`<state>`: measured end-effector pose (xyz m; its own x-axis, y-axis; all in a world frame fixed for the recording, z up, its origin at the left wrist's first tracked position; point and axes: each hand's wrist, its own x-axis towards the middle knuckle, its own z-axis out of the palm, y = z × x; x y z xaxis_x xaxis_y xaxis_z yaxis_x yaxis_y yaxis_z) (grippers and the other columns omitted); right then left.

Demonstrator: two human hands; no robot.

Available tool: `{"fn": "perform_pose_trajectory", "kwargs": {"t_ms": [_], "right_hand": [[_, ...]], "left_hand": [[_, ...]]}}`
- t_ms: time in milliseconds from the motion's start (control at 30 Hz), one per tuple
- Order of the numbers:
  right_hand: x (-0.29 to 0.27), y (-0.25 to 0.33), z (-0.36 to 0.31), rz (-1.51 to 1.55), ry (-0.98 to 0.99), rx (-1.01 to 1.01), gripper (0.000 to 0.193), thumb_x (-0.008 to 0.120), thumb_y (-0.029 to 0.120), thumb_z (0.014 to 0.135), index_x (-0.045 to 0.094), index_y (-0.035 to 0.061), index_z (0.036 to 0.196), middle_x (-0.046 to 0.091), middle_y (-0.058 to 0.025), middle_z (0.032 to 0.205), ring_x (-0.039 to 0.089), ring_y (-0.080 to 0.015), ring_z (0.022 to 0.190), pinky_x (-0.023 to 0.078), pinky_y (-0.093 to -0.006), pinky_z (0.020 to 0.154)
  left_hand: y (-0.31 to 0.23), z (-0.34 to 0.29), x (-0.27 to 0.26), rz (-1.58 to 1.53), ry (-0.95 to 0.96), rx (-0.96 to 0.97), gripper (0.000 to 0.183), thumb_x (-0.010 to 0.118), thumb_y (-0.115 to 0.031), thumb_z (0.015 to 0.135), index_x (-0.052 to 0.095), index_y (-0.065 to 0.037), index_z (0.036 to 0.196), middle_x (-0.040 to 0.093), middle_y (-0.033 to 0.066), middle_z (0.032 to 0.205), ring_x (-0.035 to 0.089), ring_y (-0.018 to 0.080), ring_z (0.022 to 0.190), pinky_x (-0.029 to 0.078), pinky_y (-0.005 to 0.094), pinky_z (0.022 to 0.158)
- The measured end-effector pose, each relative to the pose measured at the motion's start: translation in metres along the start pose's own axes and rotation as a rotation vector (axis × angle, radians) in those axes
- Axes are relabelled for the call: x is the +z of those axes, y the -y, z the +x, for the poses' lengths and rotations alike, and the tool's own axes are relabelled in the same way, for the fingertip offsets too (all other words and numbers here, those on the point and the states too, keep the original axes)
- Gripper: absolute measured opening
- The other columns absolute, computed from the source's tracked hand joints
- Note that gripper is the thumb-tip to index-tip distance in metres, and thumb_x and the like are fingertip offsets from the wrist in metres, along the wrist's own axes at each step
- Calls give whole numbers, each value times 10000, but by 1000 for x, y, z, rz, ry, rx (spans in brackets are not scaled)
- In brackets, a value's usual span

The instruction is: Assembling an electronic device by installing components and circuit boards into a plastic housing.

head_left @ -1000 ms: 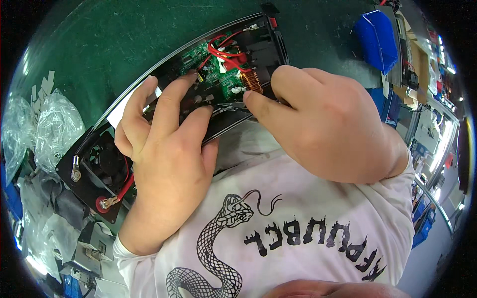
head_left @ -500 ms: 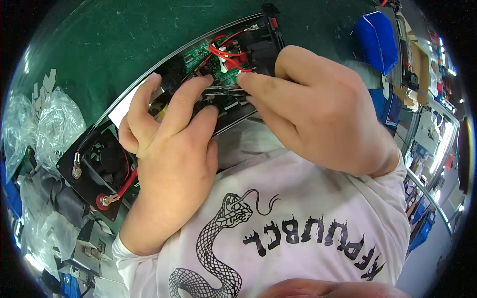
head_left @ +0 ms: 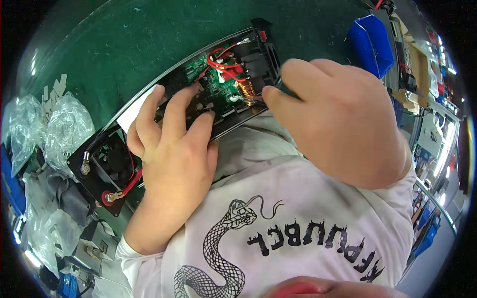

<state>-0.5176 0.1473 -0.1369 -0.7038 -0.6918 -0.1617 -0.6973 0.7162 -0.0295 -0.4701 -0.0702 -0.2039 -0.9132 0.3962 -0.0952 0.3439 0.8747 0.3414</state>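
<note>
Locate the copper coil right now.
In the head view, the copper coil sits inside the open casing, below the red wires, left of the right hand.

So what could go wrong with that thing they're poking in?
Maybe a few things. The left hand has fingers inside the open case, so they might bend small parts on the board. The red wires loop over the board, so a finger could snag them. And the right hand is close to the copper coil, so a slip might knock it.
</note>
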Motion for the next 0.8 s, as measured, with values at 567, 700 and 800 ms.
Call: {"fn": "perform_pose_trajectory", "kwargs": {"t_ms": [567,700,800], "right_hand": [[11,-10,1,187,196,-224,193,626,113,769,709,47,930,537,-38,821,589,-201,714,484,-333,570],[1,-11,-7,152,169,-90,232,614,93,779,700,52,990,538,-43,832,599,-218,746,490,-338,593],[1,-7,-6,117,163,-55,232,617,89,779,689,52,997,547,-46,844,606,-219,767,495,-337,612]], "left_hand": [[3,0,-2,-16,-4,-68,255,782,-128,622,685,-106,857,484,27,1442,338,382,1366,272,573,1010],[1,3,-4,-43,15,-50,185,758,-99,650,666,-86,810,501,-18,1435,332,390,1370,245,562,1044],[0,3,-4,-37,17,-19,179,754,-100,659,665,-80,813,504,-15,1438,329,398,1372,242,567,1052]]}}
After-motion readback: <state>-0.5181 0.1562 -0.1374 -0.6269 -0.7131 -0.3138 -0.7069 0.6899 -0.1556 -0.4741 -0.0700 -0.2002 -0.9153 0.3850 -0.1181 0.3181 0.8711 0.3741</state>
